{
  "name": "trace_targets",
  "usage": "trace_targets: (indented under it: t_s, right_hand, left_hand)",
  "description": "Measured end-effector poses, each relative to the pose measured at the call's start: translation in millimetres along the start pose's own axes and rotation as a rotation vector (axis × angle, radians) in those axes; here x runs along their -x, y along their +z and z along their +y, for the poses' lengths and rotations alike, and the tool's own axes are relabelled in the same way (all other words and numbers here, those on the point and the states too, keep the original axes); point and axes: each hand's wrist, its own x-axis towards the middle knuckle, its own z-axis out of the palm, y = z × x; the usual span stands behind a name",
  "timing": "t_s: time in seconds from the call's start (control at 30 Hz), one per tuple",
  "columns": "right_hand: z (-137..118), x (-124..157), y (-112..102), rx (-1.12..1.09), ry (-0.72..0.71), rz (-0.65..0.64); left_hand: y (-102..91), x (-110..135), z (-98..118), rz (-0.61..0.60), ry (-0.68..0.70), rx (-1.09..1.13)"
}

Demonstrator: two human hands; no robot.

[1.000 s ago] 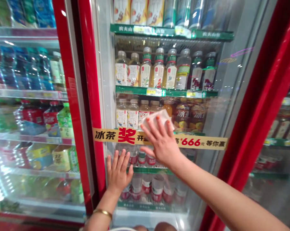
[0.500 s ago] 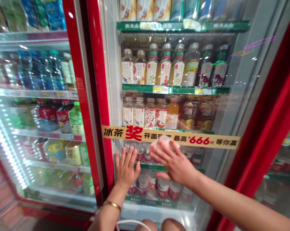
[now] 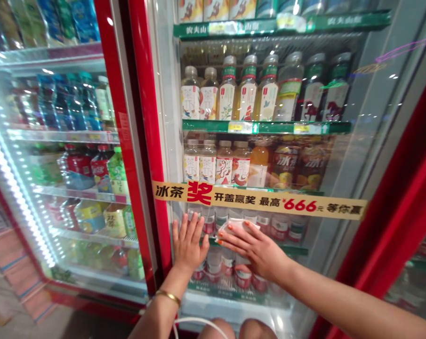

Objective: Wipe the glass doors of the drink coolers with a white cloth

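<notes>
Since the earlier shot, your right hand dropped from over the yellow banner [image 3: 258, 200] to below it and slid toward your other hand. Going left to right: under the banner's left end, your left hand [image 3: 188, 244], gold bangle [image 3: 167, 296] on the wrist, sits open and flat on the glass door [image 3: 340, 165], fingers spread. Just beside it, your right hand [image 3: 253, 252] pins a white wipe [image 3: 238, 225] to the glass, fingers stretched out over it, right under the banner.
</notes>
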Motion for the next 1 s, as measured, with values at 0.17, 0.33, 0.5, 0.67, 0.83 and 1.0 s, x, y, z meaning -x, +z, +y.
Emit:
trace_targets:
  t_s: [0.17, 0.33, 0.5, 0.67, 0.83, 1.0]
  right_hand:
    - [28.2, -22.0, -14.1, 0.051, 0.388, 0.035]
    - [26.3, -47.9, -8.3, 0.028, 0.153, 0.043]
    - [39.1, -96.1, -7.1, -0.054, 0.106, 0.080]
    - [38.0, -140.2, 1.3, -0.144, 0.083, 0.082]
    - [48.3, -160.5, -0.5, -0.138, -0.110, 0.022]
    - [48.3, -185.9, -19.8, -0.120, 0.253, 0.009]
  left_hand:
    - [0.6, 1.9, -0.1, 0.001, 0.005, -0.011]
    - [2.7, 4.6, 0.4, -0.009, -0.009, -0.015]
    - [3.9, 6.2, -0.1, 0.003, -0.001, -0.010]
    - [6.2, 11.4, -1.7, -0.006, 0.010, -0.035]
    - [9.0, 16.4, -3.5, -0.016, -0.008, -0.048]
    - [10.3, 19.5, -3.0, -0.030, -0.035, -0.028]
